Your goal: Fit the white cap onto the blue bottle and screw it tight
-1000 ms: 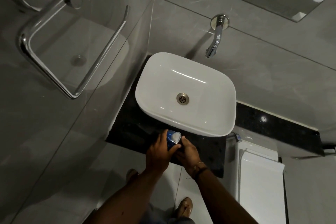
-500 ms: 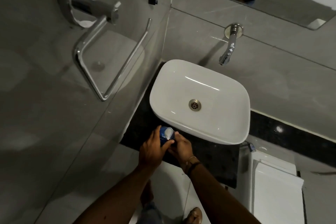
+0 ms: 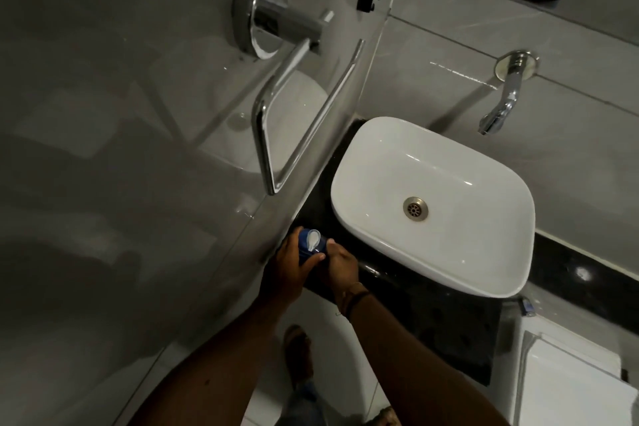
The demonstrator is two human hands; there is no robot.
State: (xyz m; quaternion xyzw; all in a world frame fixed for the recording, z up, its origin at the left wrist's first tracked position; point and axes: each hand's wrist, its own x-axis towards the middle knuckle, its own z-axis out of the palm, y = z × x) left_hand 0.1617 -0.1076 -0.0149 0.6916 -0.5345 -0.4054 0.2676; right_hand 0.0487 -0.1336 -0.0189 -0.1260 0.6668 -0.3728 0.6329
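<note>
A blue bottle (image 3: 307, 244) stands at the left front corner of the black counter (image 3: 432, 318), held between both hands. Its white cap (image 3: 313, 239) sits on top of it, seen from above. My left hand (image 3: 289, 270) wraps the bottle from the left, thumb across its front. My right hand (image 3: 340, 264) grips it from the right, fingers closed against its side. The bottle's lower body is hidden behind my hands.
A white basin (image 3: 380, 239) sits on the counter just right of the bottle, with a wall tap (image 3: 501, 107) above it. A chrome towel holder (image 3: 276, 121) juts from the grey left wall. A white toilet tank (image 3: 567, 377) stands lower right.
The view has swung left, so basin and hands sit further right in frame. Both hands stay on the bottle and cap at the counter corner.
</note>
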